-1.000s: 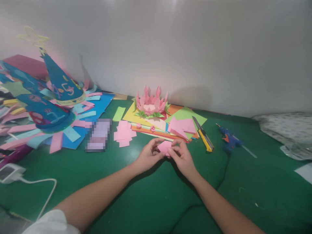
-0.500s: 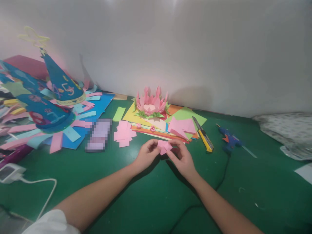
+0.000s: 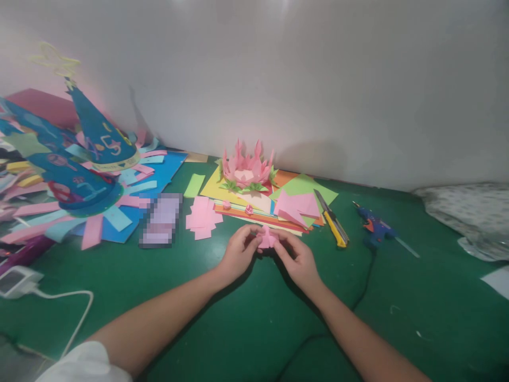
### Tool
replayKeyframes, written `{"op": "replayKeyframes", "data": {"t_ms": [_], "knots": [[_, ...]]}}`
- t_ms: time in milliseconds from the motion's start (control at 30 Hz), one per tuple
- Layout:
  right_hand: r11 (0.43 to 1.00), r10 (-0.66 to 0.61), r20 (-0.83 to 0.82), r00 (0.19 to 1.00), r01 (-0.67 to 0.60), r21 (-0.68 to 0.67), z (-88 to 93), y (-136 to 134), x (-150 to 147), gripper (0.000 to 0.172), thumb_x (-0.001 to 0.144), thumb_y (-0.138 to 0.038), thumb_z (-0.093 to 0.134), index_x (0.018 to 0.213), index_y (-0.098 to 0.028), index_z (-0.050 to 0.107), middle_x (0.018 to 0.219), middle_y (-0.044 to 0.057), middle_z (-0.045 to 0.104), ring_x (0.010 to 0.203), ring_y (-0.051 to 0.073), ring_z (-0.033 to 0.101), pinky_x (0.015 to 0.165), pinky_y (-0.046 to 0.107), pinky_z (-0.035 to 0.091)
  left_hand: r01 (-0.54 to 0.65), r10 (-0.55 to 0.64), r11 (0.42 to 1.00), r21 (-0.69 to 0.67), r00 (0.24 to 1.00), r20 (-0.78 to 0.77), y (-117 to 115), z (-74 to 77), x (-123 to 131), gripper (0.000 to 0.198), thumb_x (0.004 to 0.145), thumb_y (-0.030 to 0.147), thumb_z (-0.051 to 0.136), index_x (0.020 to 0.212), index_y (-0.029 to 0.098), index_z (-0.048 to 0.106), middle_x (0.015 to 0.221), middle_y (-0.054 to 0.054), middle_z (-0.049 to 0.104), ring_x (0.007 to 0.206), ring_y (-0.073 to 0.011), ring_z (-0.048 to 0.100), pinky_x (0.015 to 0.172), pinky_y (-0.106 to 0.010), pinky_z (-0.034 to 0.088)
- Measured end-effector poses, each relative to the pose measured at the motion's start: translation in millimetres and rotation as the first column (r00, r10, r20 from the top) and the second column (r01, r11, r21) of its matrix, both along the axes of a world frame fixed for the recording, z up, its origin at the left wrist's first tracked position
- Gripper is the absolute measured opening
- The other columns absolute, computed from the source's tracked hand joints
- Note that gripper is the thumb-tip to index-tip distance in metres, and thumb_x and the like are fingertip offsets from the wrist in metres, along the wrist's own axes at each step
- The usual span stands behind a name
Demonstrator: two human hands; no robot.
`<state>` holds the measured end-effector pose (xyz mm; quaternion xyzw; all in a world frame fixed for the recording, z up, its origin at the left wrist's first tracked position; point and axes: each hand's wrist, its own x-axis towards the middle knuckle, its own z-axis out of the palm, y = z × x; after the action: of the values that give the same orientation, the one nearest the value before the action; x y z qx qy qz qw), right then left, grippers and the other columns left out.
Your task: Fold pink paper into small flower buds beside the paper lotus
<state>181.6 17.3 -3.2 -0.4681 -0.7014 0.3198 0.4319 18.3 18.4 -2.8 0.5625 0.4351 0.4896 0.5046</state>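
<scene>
Between my two hands is a small piece of folded pink paper point(image 3: 266, 239), held just above the green table. My left hand point(image 3: 240, 249) pinches its left side with thumb and fingers. On the right side my right hand point(image 3: 296, 257) pinches it the same way. My fingertips hide part of the folds. Beyond my hands lie two small pink paper roses point(image 3: 248, 209) on a stack of coloured paper point(image 3: 262, 215). A pink paper lotus point(image 3: 247, 167) with green leaves stands behind them. Pink paper rectangles point(image 3: 202, 218) are piled to the left.
A yellow utility knife point(image 3: 336, 228) and a blue glue gun point(image 3: 376, 225) with a trailing cord lie to the right. On the left are a blurred-out phone point(image 3: 161, 220), blue decorated cone hats point(image 3: 101, 132) and a white cable point(image 3: 85, 313). A wall point(image 3: 358, 90) rises behind the table.
The pink paper, flatter and more spread out before, is now folded up narrower between my fingers. My hands have drawn slightly closer together. Everything else stays in place.
</scene>
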Motion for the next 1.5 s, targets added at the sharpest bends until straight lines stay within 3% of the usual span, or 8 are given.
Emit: {"op": "replayKeyframes", "data": {"t_ms": [100, 200, 367, 600, 867, 1500], "knots": [[1.000, -0.005, -0.009, 1.000, 0.005, -0.028, 0.1, 0.4, -0.3, 0.019, 0.084, -0.026, 0.052, 0.100, -0.022, 0.060, 0.096, 0.006, 0.065, 0.085, 0.020, 0.061, 0.077, 0.034, 0.049, -0.016, 0.040, 0.990, 0.143, 0.986, -0.162, 0.0, 1.7, -2.5, 0.017, 0.084, 0.021, 0.048, 0.096, 0.018, 0.060, 0.095, -0.005, 0.059, 0.076, -0.0123, 0.056, 0.070, -0.026, 0.048], [0.999, -0.002, -0.019, 1.000, 0.002, -0.040, 0.3, 1.1, -0.9, 0.009, 0.083, -0.024, 0.052, 0.089, -0.020, 0.058, 0.086, 0.005, 0.063, 0.079, 0.018, 0.060, 0.073, 0.031, 0.049, -0.013, 0.065, 0.975, 0.223, 0.972, -0.225, 0.5, 2.2, -3.4, 0.017, 0.084, 0.016, 0.047, 0.093, 0.019, 0.061, 0.092, -0.005, 0.061, 0.088, -0.0152, 0.056, 0.080, -0.029, 0.045], [0.999, -0.010, -0.012, 1.000, 0.010, -0.039, 0.2, 1.8, -0.9, 0.005, 0.083, -0.023, 0.051, 0.081, -0.020, 0.055, 0.078, 0.003, 0.060, 0.073, 0.017, 0.058, 0.069, 0.029, 0.047, 0.006, 0.039, 0.984, 0.181, 0.969, -0.242, 0.7, 1.0, -2.6, 0.016, 0.084, 0.018, 0.046, 0.091, 0.018, 0.061, 0.092, -0.005, 0.061, 0.087, -0.0146, 0.055, 0.078, -0.027, 0.044], [0.998, 0.023, -0.011, 1.000, -0.023, -0.060, 0.3, 1.6, -0.7, 0.005, 0.084, -0.021, 0.048, 0.081, -0.021, 0.053, 0.078, 0.002, 0.058, 0.073, 0.017, 0.057, 0.069, 0.028, 0.045, 0.034, -0.022, 0.998, 0.047, 0.971, -0.239, -0.4, -1.7, -2.1, 0.012, 0.084, 0.026, 0.047, 0.086, 0.017, 0.054, 0.078, -0.002, 0.058, 0.071, -0.0123, 0.054, 0.068, -0.025, 0.043], [0.999, 0.017, 0.013, 1.000, -0.017, -0.032, 0.3, 1.7, -0.5, 0.006, 0.084, -0.020, 0.047, 0.081, -0.021, 0.052, 0.078, 0.001, 0.056, 0.070, 0.016, 0.054, 0.066, 0.026, 0.043, 0.112, -0.074, 0.989, 0.099, 0.942, -0.326, -1.2, 5.1, -2.1, 0.014, 0.085, 0.023, 0.044, 0.083, 0.018, 0.057, 0.075, 0.000, 0.057, 0.070, -0.0121, 0.052, 0.067, -0.024, 0.041], [0.996, 0.070, 0.006, 0.998, -0.070, -0.060, 3.2, -1.5, -2.4, 0.005, 0.085, -0.024, 0.048, 0.086, -0.022, 0.052, 0.080, 0.002, 0.056, 0.073, 0.017, 0.055, 0.067, 0.028, 0.046, 0.075, -0.016, 0.987, 0.141, 0.924, -0.381, -3.1, 6.1, -2.0, 0.015, 0.083, 0.022, 0.049, 0.073, 0.017, 0.060, 0.067, 0.000, 0.059, 0.067, -0.0126, 0.054, 0.067, -0.024, 0.042]]}}
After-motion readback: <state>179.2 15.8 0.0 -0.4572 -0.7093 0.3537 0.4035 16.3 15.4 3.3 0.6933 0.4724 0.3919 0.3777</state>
